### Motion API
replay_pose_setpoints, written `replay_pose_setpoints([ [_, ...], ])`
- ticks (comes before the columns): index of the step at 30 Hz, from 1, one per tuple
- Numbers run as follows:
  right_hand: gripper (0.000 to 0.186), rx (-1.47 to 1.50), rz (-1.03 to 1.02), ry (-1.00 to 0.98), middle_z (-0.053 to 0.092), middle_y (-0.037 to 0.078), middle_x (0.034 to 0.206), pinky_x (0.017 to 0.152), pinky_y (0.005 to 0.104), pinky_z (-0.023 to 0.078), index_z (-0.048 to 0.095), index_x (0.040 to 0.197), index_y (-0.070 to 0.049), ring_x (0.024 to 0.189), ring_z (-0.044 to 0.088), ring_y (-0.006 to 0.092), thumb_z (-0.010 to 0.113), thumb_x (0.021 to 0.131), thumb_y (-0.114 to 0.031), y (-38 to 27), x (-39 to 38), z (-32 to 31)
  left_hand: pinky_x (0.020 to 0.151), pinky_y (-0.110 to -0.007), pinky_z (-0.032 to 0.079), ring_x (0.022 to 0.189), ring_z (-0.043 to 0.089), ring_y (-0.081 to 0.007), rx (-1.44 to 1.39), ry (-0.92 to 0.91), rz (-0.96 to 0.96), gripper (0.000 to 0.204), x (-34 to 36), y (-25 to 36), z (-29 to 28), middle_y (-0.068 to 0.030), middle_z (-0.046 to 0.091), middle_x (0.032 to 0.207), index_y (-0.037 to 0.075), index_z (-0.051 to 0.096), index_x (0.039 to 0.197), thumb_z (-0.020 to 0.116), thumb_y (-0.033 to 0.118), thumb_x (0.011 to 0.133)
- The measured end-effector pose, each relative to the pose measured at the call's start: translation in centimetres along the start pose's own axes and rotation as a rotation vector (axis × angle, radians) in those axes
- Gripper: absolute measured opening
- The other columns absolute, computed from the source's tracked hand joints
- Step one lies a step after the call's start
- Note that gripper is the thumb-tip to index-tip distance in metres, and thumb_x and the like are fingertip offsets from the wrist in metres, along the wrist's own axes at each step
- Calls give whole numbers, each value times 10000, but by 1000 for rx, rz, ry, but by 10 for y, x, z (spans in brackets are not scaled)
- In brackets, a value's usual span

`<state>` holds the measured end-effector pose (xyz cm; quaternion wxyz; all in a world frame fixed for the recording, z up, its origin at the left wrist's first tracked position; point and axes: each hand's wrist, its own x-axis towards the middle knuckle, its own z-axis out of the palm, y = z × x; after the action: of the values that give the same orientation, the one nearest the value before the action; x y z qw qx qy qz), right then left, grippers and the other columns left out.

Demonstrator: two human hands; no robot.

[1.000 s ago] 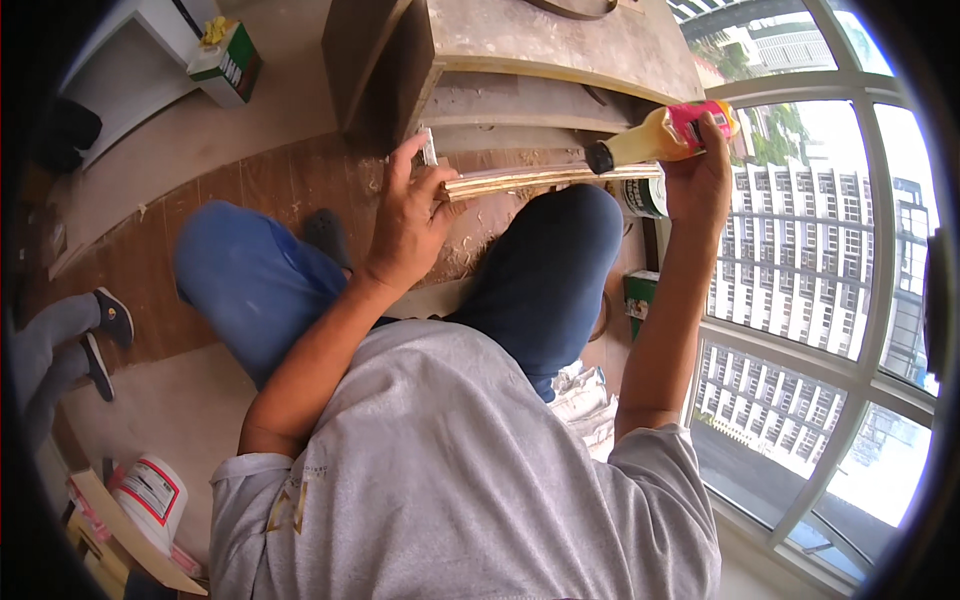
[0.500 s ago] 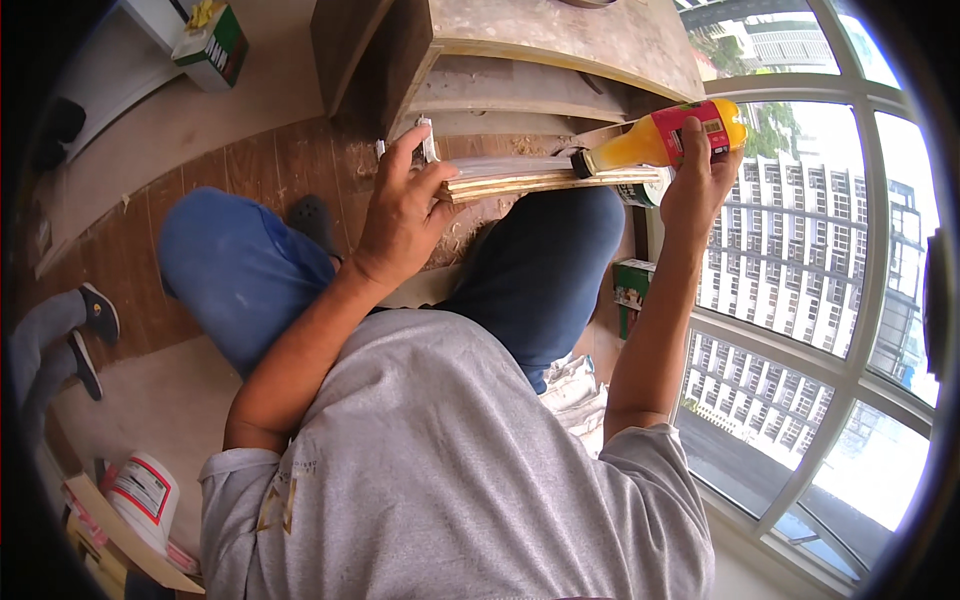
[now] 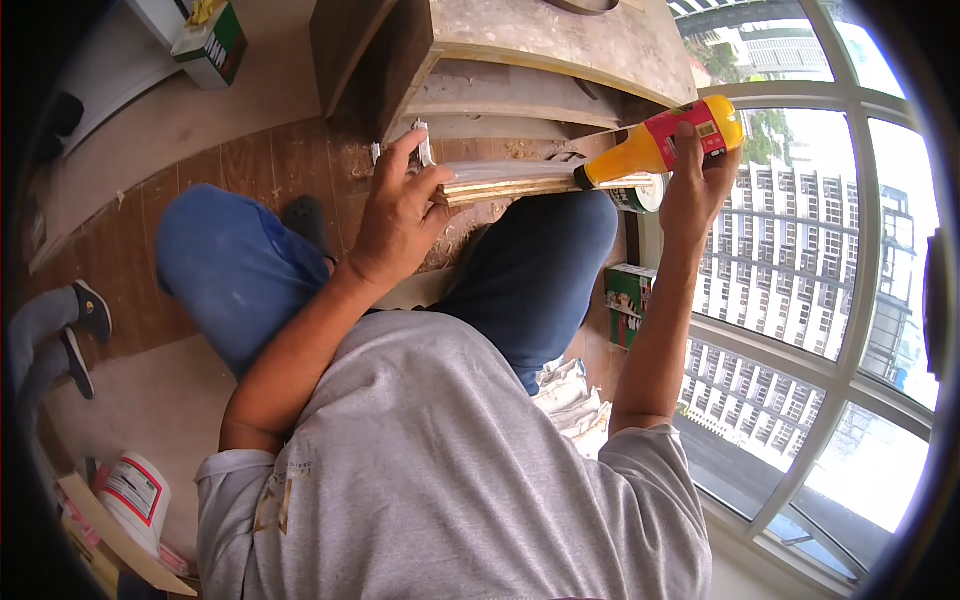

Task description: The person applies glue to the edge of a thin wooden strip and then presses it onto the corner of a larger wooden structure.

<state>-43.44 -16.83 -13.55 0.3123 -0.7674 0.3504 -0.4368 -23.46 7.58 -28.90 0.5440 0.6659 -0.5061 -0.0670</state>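
Observation:
My left hand (image 3: 398, 225) is closed on the near left end of a thin stack of plywood boards (image 3: 520, 188), its index finger raised beside a small white fitting (image 3: 424, 150). The boards lie level across my knees, with clear plastic along the upper face. In my right hand (image 3: 703, 190) is a yellow bottle with a red label (image 3: 622, 156), gripped round its body. It is tipped neck-down, and its dark tip meets or hovers just over the boards' right part; I cannot tell which.
A wooden cabinet frame (image 3: 560, 40) stands ahead, with wood shavings on the brown floor (image 3: 225, 170). A white tub with a green label (image 3: 642, 193) sits beyond the boards' right end. Large windows (image 3: 780, 220) line the right. Another person's shoes (image 3: 92, 312) are at left.
The yellow liquid now fills the bottle's neck, where clear space showed before. The bottle has shifted very slightly. My left hand stays at the boards' end.

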Motion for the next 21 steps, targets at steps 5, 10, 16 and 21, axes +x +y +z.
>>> replay_pose_setpoints([
  [5, 412, -38, -19, 22, 712, 98, 1129, 894, 316, 605, 551, 1352, -17, 1018, 714, 151, 753, 1027, -170, -8, -5, 4, 1109, -470, 495, 1390, 526, -431, -20, -20, -39, 457, -4, 0, 0, -203, 473, 1553, 73, 658, 1176, 876, 6, 780],
  [10, 413, 304, 199, -173, 726, 83, 1159, 956, 292, 553, 597, 1289, -5, 1041, 698, 140, 822, 951, -82, -21, -12, 4, 1153, -496, 458, 1437, 483, -458, 24, -9, 38, 454, -1, 3, 0, -206, 480, 1542, 75, 648, 1169, 881, 22, 783],
  [16, 354, 351, 165, -62, 741, 122, 1144, 832, 352, 667, 614, 1288, 4, 1015, 757, 211, 773, 987, -95, -13, -11, 4, 1175, -518, 435, 1447, 471, -460, 32, -3, 43, 460, -1, -2, 1, -199, 508, 1514, 78, 648, 1166, 878, 17, 773],
  [21, 302, 416, 272, 51, 742, 139, 1101, 763, 366, 696, 628, 1239, 13, 945, 768, 228, 758, 993, -104, -5, -4, -7, 1185, -524, 424, 1453, 462, -454, 39, -5, 56, 481, 1, 2, 1, -184, 526, 1500, 78, 651, 1170, 873, -2, 750],
])
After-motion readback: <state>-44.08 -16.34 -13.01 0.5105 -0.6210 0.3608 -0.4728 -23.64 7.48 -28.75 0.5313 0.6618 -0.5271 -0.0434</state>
